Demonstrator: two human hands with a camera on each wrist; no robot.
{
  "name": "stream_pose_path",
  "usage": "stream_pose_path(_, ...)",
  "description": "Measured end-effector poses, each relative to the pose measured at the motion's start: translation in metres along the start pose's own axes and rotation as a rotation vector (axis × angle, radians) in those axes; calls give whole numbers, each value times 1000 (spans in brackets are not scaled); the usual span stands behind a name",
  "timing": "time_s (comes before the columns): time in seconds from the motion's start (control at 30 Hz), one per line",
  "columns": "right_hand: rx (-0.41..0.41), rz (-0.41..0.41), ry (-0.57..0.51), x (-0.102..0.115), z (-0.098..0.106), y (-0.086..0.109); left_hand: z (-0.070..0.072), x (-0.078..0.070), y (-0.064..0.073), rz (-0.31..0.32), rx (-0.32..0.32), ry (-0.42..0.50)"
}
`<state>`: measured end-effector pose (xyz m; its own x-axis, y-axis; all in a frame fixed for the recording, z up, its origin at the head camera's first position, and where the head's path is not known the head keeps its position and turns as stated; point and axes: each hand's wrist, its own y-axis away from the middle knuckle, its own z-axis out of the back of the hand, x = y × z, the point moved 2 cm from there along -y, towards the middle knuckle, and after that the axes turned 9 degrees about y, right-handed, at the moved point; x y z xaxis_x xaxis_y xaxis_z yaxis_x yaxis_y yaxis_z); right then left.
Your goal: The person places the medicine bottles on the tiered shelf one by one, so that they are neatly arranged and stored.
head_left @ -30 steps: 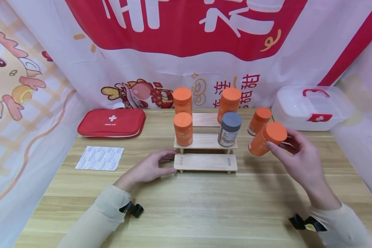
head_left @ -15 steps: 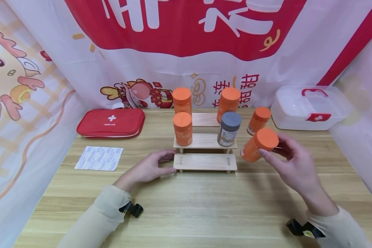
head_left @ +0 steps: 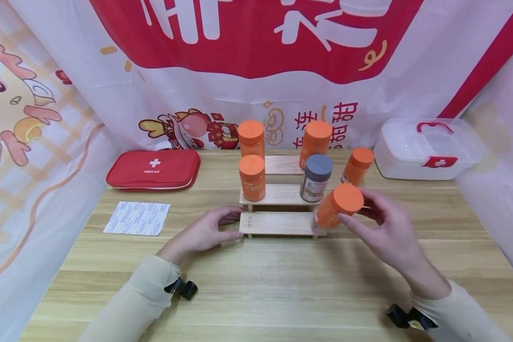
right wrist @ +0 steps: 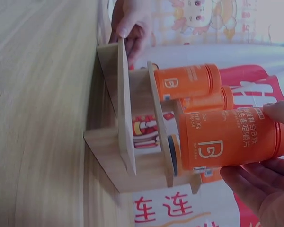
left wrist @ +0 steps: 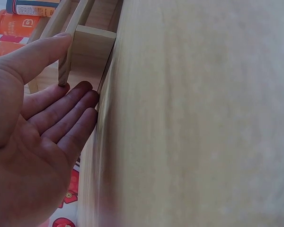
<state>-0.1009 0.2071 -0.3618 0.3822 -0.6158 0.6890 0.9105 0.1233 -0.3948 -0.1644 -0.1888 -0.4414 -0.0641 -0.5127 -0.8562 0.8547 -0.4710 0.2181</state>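
My right hand (head_left: 384, 228) grips an orange pill bottle (head_left: 331, 211) with an orange lid, tilted above the right end of the lowest step of a wooden stepped rack (head_left: 282, 223). In the right wrist view the thumb and fingers are around its lid end. My left hand (head_left: 207, 230) holds the left end of that lowest step, thumb at the front edge and index finger at the back, as the left wrist view shows. On the middle step stand an orange bottle (head_left: 253, 183) and a grey-lidded bottle (head_left: 315, 183). Two orange bottles (head_left: 251, 135) (head_left: 315, 140) occupy the top step.
Behind the right hand, a smaller orange bottle (head_left: 356, 166) stands on the table beside the rack. A clear-lidded white first-aid box (head_left: 427, 152) sits back right. To the left lie a red first-aid pouch (head_left: 154, 170) and a white printed packet (head_left: 137, 218). A printed cloth (head_left: 218, 90) hangs behind.
My right hand has carried the orange bottle leftward and slightly toward me, from right of the rack to over the lowest step's right end. The left hand stays put.
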Motion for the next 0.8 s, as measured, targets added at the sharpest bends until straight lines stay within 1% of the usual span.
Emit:
stream_pose_path(0.2, 23, 75, -40, 4, -12, -3, 0, -1, 0, 9, 1, 10)
stream_pose_path(0.33, 48, 87, -56, 8, -18, -3, 0, -1, 0, 13, 3, 12)
stream_pose_path(0.53, 64, 108, -112, 14, -29, -6, 0, -1, -1, 9, 9, 20)
stream_pose_path(0.8, 95, 155, -118, 19, -46, -11, 1, 1, -1, 5, 15, 24)
